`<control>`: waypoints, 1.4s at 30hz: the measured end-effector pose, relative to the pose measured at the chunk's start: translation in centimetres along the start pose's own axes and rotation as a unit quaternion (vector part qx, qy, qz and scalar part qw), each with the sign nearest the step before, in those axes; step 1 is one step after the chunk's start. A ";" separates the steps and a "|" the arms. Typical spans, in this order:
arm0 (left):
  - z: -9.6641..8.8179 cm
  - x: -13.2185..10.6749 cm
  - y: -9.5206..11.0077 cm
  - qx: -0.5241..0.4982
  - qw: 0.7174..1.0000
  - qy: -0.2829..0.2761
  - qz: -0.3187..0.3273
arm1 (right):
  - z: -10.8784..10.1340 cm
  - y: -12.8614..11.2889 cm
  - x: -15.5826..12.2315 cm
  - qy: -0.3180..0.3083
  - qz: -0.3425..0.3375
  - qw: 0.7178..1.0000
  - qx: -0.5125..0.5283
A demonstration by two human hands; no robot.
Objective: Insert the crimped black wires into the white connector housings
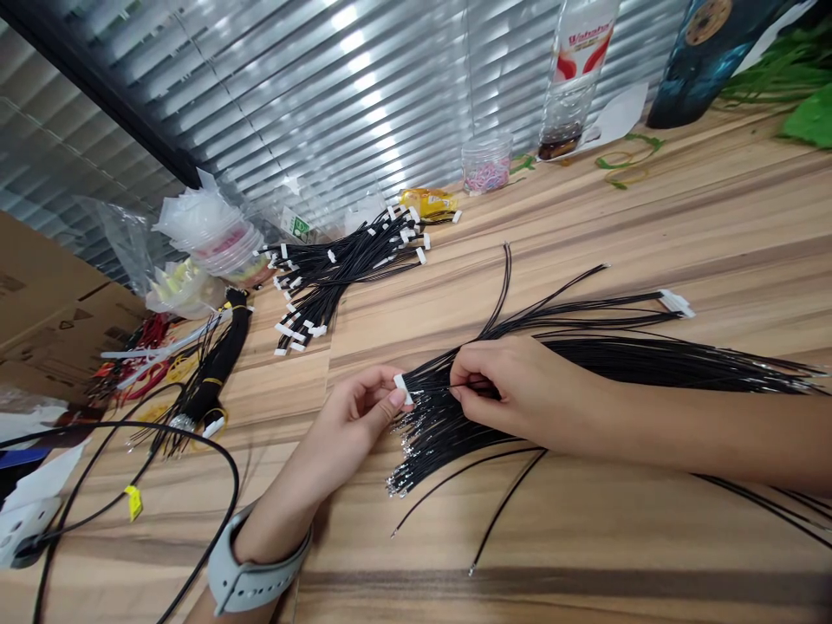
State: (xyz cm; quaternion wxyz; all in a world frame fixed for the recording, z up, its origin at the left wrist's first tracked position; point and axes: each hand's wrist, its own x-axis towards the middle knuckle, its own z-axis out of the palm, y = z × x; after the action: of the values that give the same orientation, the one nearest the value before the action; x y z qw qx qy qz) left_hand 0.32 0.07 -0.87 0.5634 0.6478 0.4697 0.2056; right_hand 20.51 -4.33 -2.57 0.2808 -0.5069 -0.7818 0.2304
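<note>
Between thumb and fingers, my left hand point(367, 407) pinches a white connector housing point(404, 389) from which black wires run to the right. My right hand point(497, 381) is closed in a pinch over the wires, a little to the right of the housing; a thin black wire point(442, 392) with a metal end seems to be at its fingertips. Below both hands lies a thick bundle of loose black wires point(448, 451) with crimped metal ends. A second white connector point(676, 303) sits at the far end of several wires on the right.
A pile of black cables point(344, 277) with white connectors lies behind. At the back stand a jar point(487, 165) and a plastic bottle point(578, 78). To the left are a tied wire bundle point(217, 373), stacked plastic tubs point(214, 230) and a looping black cord point(237, 485).
</note>
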 end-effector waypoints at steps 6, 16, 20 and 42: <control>0.1 0.0 0.3 0.005 1.000 0.004 0.000 | 0.0 -0.1 0.2 -0.010 0.002 1.000 0.007; -0.1 0.0 0.1 0.021 1.000 -0.009 0.001 | -0.4 -0.2 0.2 -0.041 -0.013 0.996 0.078; -0.1 0.0 0.1 0.016 1.000 -0.014 -0.003 | -0.3 -0.1 0.3 -0.030 -0.010 0.997 0.073; 0.0 -0.1 0.2 0.008 1.000 -0.029 -0.008 | -0.2 0.6 0.6 -0.036 -0.046 0.998 0.014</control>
State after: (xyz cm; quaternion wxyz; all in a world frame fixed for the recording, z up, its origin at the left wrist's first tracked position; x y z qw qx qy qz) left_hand 0.36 -0.01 -0.68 0.5738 0.6539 0.4598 0.1782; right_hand 20.85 -3.54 -2.64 0.2699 -0.4579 -0.8105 0.2458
